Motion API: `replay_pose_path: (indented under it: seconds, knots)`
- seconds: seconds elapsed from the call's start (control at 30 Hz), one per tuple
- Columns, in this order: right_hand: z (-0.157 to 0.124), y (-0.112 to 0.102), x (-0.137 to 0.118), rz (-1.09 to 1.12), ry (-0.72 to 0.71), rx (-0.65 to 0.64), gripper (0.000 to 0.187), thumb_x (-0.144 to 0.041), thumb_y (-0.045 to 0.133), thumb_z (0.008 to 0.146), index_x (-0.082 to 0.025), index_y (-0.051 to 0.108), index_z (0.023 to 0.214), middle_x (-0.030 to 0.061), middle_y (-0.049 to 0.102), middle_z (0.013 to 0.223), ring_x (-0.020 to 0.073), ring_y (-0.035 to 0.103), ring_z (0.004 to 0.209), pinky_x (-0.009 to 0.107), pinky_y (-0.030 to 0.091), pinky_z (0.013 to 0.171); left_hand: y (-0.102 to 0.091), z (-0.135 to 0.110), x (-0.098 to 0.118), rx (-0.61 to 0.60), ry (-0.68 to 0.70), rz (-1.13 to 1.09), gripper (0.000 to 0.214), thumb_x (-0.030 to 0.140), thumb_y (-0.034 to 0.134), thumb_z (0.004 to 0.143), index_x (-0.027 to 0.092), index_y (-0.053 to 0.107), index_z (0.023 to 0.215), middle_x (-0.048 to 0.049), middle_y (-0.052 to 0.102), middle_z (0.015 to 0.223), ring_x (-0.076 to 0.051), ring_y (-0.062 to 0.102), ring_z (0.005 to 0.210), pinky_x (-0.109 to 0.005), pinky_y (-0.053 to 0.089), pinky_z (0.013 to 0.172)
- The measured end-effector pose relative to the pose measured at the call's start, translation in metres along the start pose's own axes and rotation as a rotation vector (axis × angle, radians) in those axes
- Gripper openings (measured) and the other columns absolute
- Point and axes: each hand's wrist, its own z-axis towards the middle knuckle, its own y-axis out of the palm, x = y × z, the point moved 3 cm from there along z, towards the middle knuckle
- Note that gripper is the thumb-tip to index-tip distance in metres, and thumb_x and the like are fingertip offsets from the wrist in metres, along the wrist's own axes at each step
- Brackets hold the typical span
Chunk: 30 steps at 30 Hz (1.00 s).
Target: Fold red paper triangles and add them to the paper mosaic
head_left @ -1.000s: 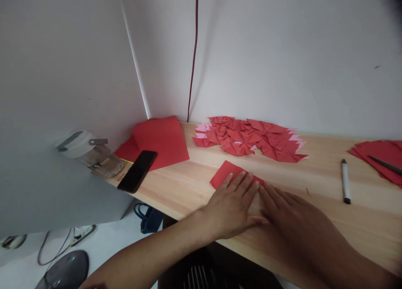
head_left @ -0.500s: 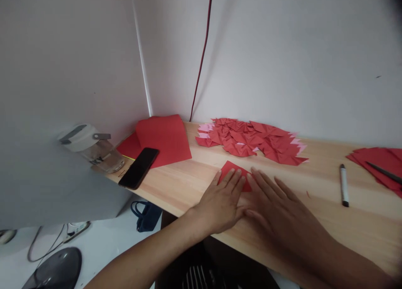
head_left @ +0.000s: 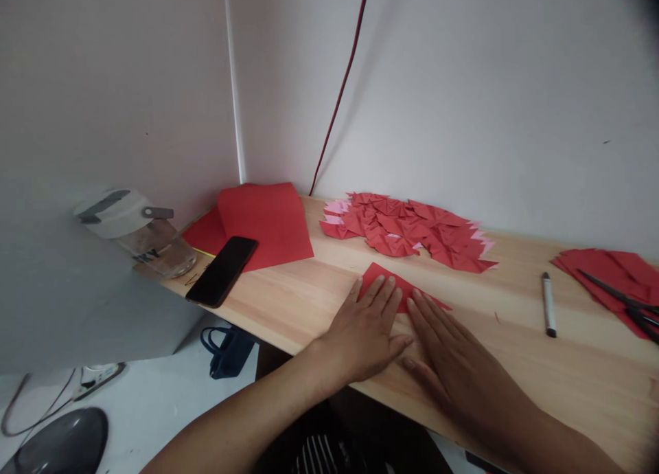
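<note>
A red sheet of folded paper (head_left: 375, 273) lies on the wooden table (head_left: 303, 297) in front of me, its right end tapering to a point. My left hand (head_left: 364, 330) rests flat on its left part, with the fingers stretched out. Flat on the lower right part lie the fingers of my right hand (head_left: 453, 364), also stretched out. Both hands hide much of the paper. Just beyond them, several red and pink folded paper pieces (head_left: 401, 227) are spread in overlapping rows.
At the left stand a clear bottle (head_left: 159, 251), a black phone (head_left: 222, 271) and large red paper sheets (head_left: 265, 220). To the right lie a marker (head_left: 549, 306) and black scissors (head_left: 625, 301) on red paper (head_left: 592, 271). A red cable (head_left: 340, 96) hangs along the wall. A blue bag (head_left: 231, 354) sits below.
My right hand has slid slightly down along the paper, uncovering its pointed right end. My left hand stays pressed in place. The view has turned a little to the right.
</note>
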Motion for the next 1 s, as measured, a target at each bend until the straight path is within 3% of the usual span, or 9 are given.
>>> replay_pose_path:
  seconds: [0.13, 0.2, 0.27, 0.37, 0.5, 0.63, 0.83, 1.0]
  knots:
    - [-0.015, -0.002, 0.013, -0.079, 0.042, -0.009, 0.076, -0.049, 0.034, 0.098, 0.000, 0.019, 0.153, 0.0320, 0.051, 0.140, 0.0390, 0.055, 0.127, 0.055, 0.053, 0.096, -0.002, 0.000, 0.000, -0.016, -0.009, -0.023, 0.072, 0.056, 0.026, 0.099, 0.010, 0.025, 0.154, -0.0143, 0.019, 0.162, -0.031, 0.009, 0.152, -0.055, 0.011, 0.122]
    - [-0.021, -0.003, 0.022, -0.110, 0.056, -0.026, 0.070, -0.051, 0.033, 0.098, 0.001, 0.036, 0.145, 0.0317, 0.052, 0.139, 0.0388, 0.056, 0.126, 0.055, 0.053, 0.096, -0.002, 0.000, 0.000, -0.009, -0.002, -0.032, 0.067, 0.056, 0.027, 0.099, 0.019, 0.027, 0.154, -0.0139, 0.019, 0.162, -0.032, 0.009, 0.151, -0.057, 0.012, 0.121]
    - [-0.023, -0.007, 0.028, -0.120, 0.045, -0.038, 0.067, -0.051, 0.030, 0.099, 0.000, 0.044, 0.140, 0.0306, 0.055, 0.137, 0.0382, 0.058, 0.123, 0.056, 0.052, 0.096, -0.002, 0.000, -0.001, 0.010, 0.006, -0.041, 0.060, 0.056, 0.029, 0.099, 0.029, 0.030, 0.153, -0.0131, 0.017, 0.163, -0.034, 0.010, 0.151, -0.060, 0.013, 0.119]
    - [-0.013, -0.015, 0.031, -0.077, 0.026, -0.007, 0.063, -0.049, 0.027, 0.101, -0.006, 0.037, 0.146, 0.0271, 0.058, 0.135, 0.0367, 0.059, 0.123, 0.058, 0.053, 0.094, 0.000, -0.001, -0.002, 0.037, 0.009, -0.058, 0.057, 0.057, 0.031, 0.098, 0.036, 0.033, 0.151, -0.0125, 0.016, 0.163, -0.036, 0.011, 0.151, -0.061, 0.014, 0.118]
    - [0.012, -0.011, 0.025, 0.191, 0.033, -0.075, 0.061, -0.041, 0.033, 0.102, -0.017, 0.020, 0.156, 0.0178, 0.043, 0.152, 0.0280, 0.045, 0.138, 0.049, 0.046, 0.107, 0.001, -0.002, -0.002, 0.048, 0.012, -0.086, 0.058, 0.059, 0.030, 0.098, 0.034, 0.036, 0.150, -0.0130, 0.019, 0.162, -0.037, 0.010, 0.151, -0.061, 0.014, 0.118]
    - [0.028, 0.009, 0.023, 0.284, 0.055, -0.141, 0.066, -0.044, 0.036, 0.101, -0.019, 0.015, 0.158, 0.0162, 0.047, 0.150, 0.0272, 0.047, 0.136, 0.048, 0.044, 0.109, -0.001, -0.002, -0.001, 0.061, -0.006, -0.077, 0.053, 0.053, 0.030, 0.099, 0.030, 0.045, 0.145, -0.0147, 0.021, 0.162, -0.039, 0.009, 0.150, -0.060, 0.015, 0.118]
    - [0.034, 0.022, 0.032, 0.308, 0.027, -0.156, 0.065, -0.044, 0.036, 0.101, -0.014, 0.023, 0.156, 0.0193, 0.044, 0.151, 0.0283, 0.044, 0.138, 0.051, 0.040, 0.111, 0.000, -0.001, 0.000, 0.039, -0.013, -0.035, 0.051, 0.055, 0.035, 0.098, 0.029, 0.056, 0.137, -0.0100, 0.021, 0.163, -0.039, 0.010, 0.150, -0.060, 0.016, 0.119]
    - [0.031, 0.022, 0.033, 0.289, -0.013, -0.104, 0.065, -0.038, 0.035, 0.102, -0.017, 0.011, 0.159, 0.0179, 0.038, 0.155, 0.0265, 0.038, 0.142, 0.052, 0.037, 0.113, -0.002, -0.010, 0.007, 0.056, -0.021, 0.026, 0.060, 0.055, 0.028, 0.099, 0.023, 0.042, 0.147, -0.0131, 0.022, 0.162, -0.033, 0.010, 0.151, -0.059, 0.017, 0.119]
